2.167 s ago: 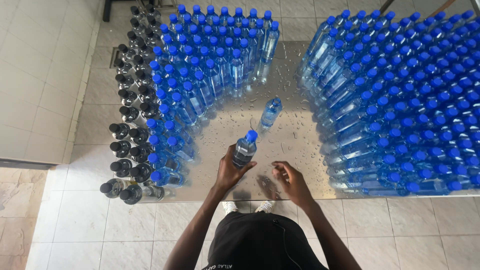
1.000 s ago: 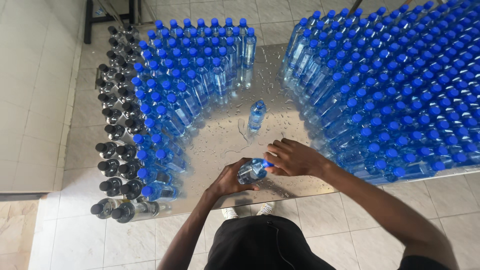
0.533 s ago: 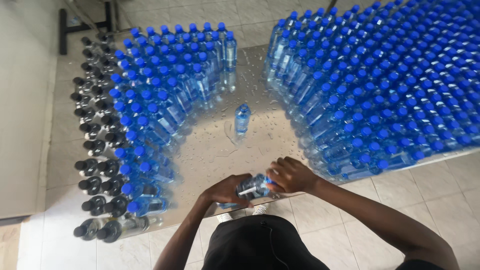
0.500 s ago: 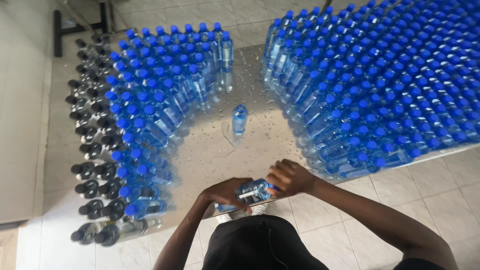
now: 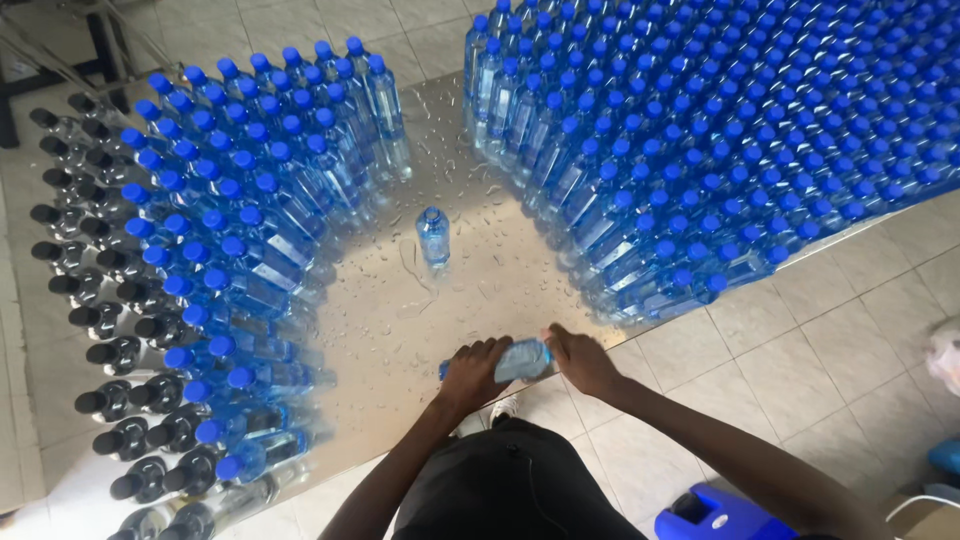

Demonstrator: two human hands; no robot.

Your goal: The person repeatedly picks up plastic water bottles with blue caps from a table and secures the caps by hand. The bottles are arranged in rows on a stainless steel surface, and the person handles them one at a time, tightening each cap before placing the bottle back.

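I hold a clear water bottle [image 5: 520, 358] sideways at the near edge of the wet metal table [image 5: 400, 320]. My left hand [image 5: 474, 368] wraps its middle and my right hand [image 5: 578, 358] grips its right end. A single blue-capped bottle [image 5: 433, 235] stands alone in the middle of the table, apart from both hands.
A large block of blue-capped bottles [image 5: 250, 200] fills the table's left side, another [image 5: 680, 140] the right. Black-capped bottles [image 5: 95, 290] line the far left. A blue container [image 5: 715, 512] sits on the tiled floor [image 5: 800, 360] at the lower right.
The bottle stood upright in my left hand; it now lies sideways between both hands at the table edge. My view has shifted, the lone bottle staying in place.
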